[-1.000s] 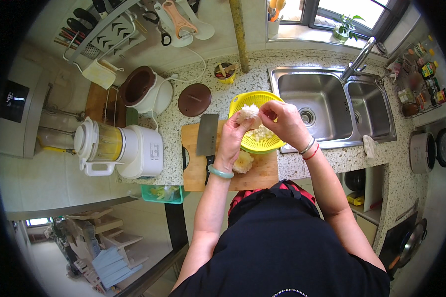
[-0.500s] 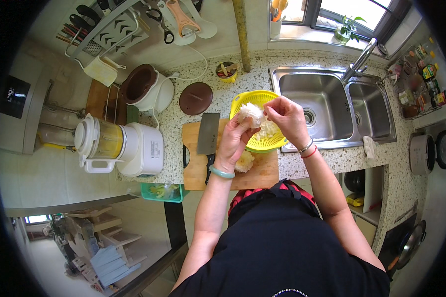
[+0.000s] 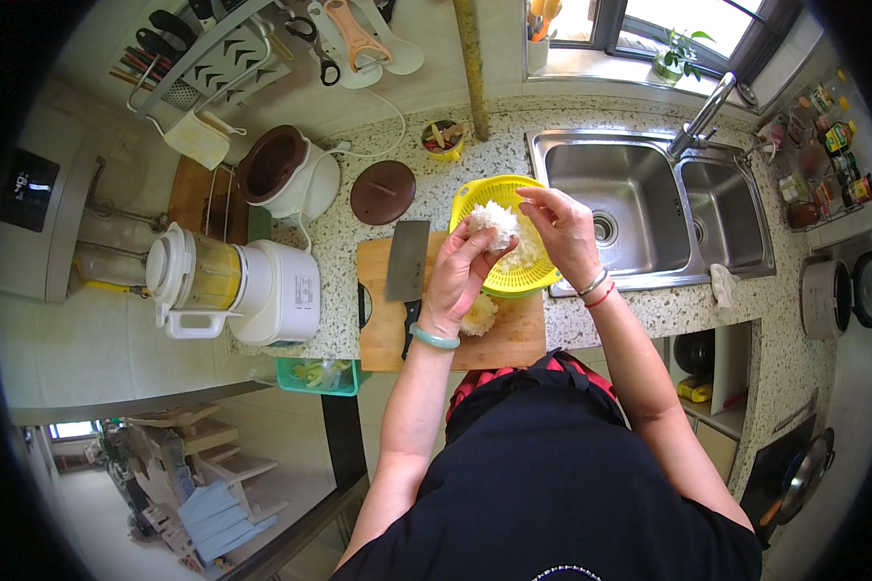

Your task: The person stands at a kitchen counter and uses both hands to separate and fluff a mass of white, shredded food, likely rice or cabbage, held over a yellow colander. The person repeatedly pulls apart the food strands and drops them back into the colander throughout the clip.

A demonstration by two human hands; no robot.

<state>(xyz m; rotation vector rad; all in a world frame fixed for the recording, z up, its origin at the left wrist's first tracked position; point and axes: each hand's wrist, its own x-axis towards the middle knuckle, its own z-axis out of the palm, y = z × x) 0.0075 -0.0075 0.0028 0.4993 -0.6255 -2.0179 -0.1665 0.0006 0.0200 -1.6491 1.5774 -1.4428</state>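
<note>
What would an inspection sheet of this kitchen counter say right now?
Surface: speckled stone counter, wooden board at its front edge.
Job's things: white fluffy clump over the yellow colander; another clump on the board.
Clutter: cleaver, brown lid, brown pot, blender, small yellow cup.
Hands: left hand holds the white clump; right hand picks at it.
Cables: white cord behind the pot.
Surroundings: double sink, tap, utensil rack, green tub below the counter.

Both hands (image 3: 513, 242) raised, fingers curled (close together)
</note>
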